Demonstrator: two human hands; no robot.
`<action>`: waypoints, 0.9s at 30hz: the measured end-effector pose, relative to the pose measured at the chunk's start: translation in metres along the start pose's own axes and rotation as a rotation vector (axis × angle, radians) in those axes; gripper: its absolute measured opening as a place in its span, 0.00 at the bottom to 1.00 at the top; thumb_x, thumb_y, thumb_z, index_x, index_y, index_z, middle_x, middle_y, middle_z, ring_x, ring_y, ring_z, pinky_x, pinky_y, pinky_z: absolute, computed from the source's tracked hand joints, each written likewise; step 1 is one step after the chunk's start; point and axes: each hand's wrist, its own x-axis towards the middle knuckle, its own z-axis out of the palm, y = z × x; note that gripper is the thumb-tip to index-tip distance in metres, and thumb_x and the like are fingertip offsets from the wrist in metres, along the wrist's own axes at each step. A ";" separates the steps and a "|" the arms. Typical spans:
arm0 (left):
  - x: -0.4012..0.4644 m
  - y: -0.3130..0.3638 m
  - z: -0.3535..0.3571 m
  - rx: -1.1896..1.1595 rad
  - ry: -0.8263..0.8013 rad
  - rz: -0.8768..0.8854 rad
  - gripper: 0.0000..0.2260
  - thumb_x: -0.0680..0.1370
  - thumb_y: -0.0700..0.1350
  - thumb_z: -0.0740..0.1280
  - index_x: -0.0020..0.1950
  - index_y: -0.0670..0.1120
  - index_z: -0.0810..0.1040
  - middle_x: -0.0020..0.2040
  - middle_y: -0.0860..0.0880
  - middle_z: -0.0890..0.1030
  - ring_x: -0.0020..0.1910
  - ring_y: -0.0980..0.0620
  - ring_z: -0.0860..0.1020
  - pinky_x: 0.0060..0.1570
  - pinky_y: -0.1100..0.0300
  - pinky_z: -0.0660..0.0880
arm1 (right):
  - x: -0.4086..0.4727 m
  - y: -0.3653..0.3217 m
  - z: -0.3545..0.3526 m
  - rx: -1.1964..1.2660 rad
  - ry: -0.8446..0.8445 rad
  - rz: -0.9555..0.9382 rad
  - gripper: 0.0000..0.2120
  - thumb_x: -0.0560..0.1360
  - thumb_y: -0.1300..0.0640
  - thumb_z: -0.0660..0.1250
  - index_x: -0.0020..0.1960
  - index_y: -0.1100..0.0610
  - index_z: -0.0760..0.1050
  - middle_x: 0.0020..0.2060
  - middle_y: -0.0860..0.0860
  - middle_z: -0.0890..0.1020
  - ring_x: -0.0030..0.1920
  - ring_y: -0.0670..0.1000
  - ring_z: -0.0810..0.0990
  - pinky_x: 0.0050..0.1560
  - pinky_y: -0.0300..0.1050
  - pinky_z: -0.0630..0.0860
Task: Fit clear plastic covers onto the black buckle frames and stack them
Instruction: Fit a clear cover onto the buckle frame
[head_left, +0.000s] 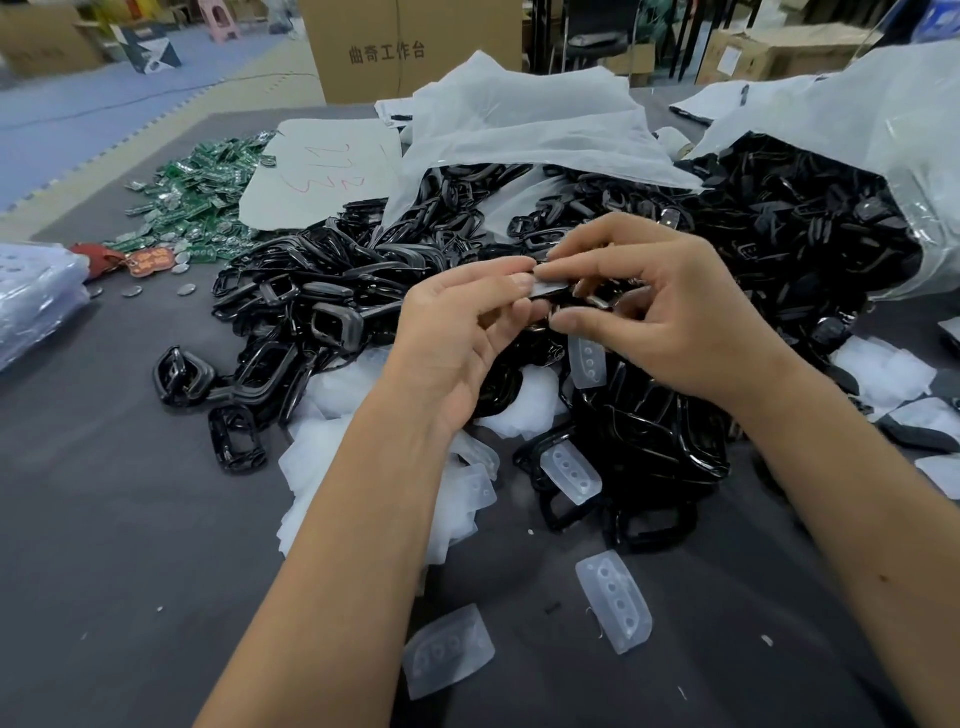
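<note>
Two loose covers (614, 601) lie nearest the camera on the grey mat (130, 519), one with four holes showing, its long axis running roughly away from the viewer, the other (448, 650) lower left, tilted. Two more covers rest on the frame pile: one (570, 474) below the hands, one (587, 360) just under the right hand. Further covers sit in a white heap (332, 447) by the left forearm; count there cannot be told. Frames (322, 312) are heaped by the hundred across the mat and spill from an open bag (914, 171) at right; no count possible. Left hand (457, 332) pinches one end of a frame-and-cover piece (550, 288), thumb on top, fingers curled beneath. Right hand (660, 312) pinches the other end, forefinger and thumb closed on it, remaining fingers curled. Piece is held above the pile, between the two hands, long axis running left to right, clear face up. Judgement: cover is being pressed into its frame; whether seated cannot be told. No finished stack is visible. Next loose cover is nearest the right hand, directly below it. Green circuit boards (202, 197) lie well apart at far left.
</note>
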 end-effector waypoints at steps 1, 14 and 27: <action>0.000 0.001 0.000 -0.031 -0.002 -0.021 0.06 0.77 0.30 0.69 0.48 0.36 0.85 0.39 0.43 0.85 0.33 0.52 0.84 0.34 0.70 0.78 | 0.001 0.000 -0.002 -0.030 0.000 -0.025 0.11 0.76 0.57 0.77 0.59 0.55 0.86 0.55 0.50 0.82 0.50 0.49 0.82 0.36 0.46 0.79; -0.005 -0.004 0.009 -0.033 -0.054 0.006 0.09 0.82 0.39 0.69 0.43 0.42 0.86 0.40 0.45 0.85 0.37 0.53 0.82 0.38 0.67 0.79 | 0.007 -0.004 0.001 0.821 0.100 0.530 0.06 0.74 0.58 0.73 0.44 0.60 0.86 0.44 0.55 0.85 0.48 0.53 0.81 0.40 0.42 0.77; -0.001 -0.007 0.007 0.017 -0.052 0.044 0.10 0.83 0.42 0.68 0.44 0.44 0.85 0.41 0.48 0.85 0.39 0.55 0.81 0.40 0.66 0.79 | 0.008 -0.002 0.000 0.920 0.110 0.511 0.15 0.67 0.64 0.74 0.54 0.62 0.84 0.44 0.56 0.88 0.44 0.52 0.86 0.43 0.40 0.83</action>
